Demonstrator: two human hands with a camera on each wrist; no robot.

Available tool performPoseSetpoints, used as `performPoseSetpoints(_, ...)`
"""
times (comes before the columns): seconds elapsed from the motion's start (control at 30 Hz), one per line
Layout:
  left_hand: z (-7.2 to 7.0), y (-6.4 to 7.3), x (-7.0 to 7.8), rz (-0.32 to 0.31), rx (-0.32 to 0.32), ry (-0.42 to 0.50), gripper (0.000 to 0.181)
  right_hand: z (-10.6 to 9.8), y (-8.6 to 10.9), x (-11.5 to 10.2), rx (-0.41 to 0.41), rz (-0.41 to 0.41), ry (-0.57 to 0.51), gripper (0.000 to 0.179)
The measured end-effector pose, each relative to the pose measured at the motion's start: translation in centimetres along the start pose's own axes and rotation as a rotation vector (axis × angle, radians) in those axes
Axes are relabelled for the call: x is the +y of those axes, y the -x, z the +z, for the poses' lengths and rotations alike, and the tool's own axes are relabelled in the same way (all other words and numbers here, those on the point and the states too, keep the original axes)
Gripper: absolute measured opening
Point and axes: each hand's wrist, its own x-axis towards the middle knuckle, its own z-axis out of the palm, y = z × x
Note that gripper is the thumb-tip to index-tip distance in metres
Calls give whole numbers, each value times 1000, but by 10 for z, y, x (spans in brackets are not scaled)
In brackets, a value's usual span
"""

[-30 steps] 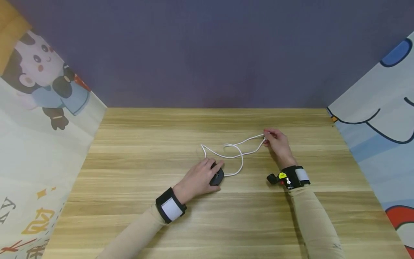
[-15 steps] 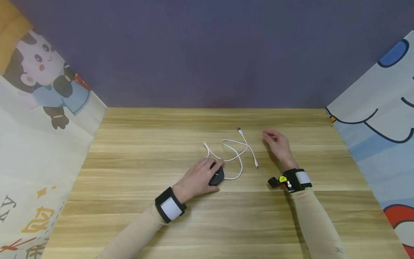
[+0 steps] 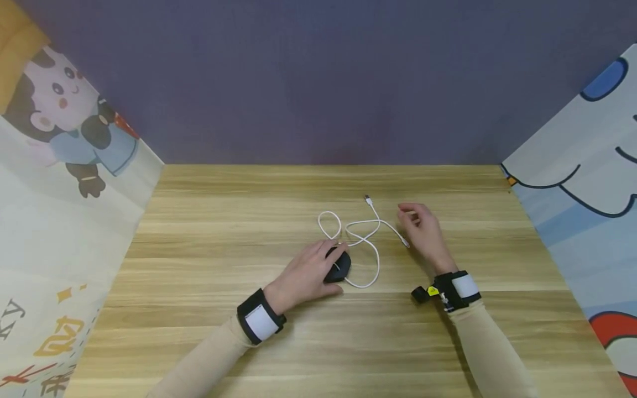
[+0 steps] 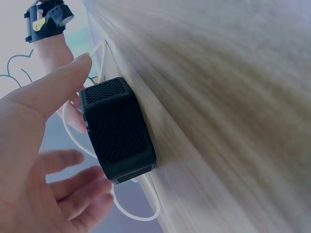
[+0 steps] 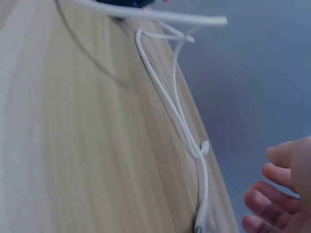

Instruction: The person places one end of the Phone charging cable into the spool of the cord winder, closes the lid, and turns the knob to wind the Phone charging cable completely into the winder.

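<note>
A black block [image 3: 340, 268] with textured sides lies at mid-table, a white USB cable [image 3: 376, 260] running out from it in loops. My left hand [image 3: 309, 271] is at the block's left side. In the left wrist view its thumb [image 4: 73, 73] is near one corner, and its fingers are loosely bent behind the block. My right hand [image 3: 425, 235] holds nothing; its fingers are loosely bent. It is just right of the cable's small connector [image 3: 405, 242]. The larger USB plug [image 3: 369, 200] points toward the back wall.
A wood-grain table [image 3: 224, 221] meets a dark blue wall [image 3: 318, 83] at the back. Printed panels with cartoon figures stand on the left [image 3: 50, 221] and right [image 3: 587, 232]. Each wrist wears a black strap, the right one carrying a small camera [image 3: 420, 294].
My right hand has let go of the cable ends, which have sprung apart leftward. The block has shifted slightly right, and a new cable loop stands behind it. My right hand has drawn slightly nearer.
</note>
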Motion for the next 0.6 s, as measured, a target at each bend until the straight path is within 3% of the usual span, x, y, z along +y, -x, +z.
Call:
performPoseSetpoints(0.27, 0, 1, 0, -66, 42, 23, 102, 10, 9, -20, 7, -144, 2, 26)
performPoseSetpoints(0.6, -3, -11, 9, -115, -92, -71, 97, 27, 19, -43, 23, -338, 46, 25)
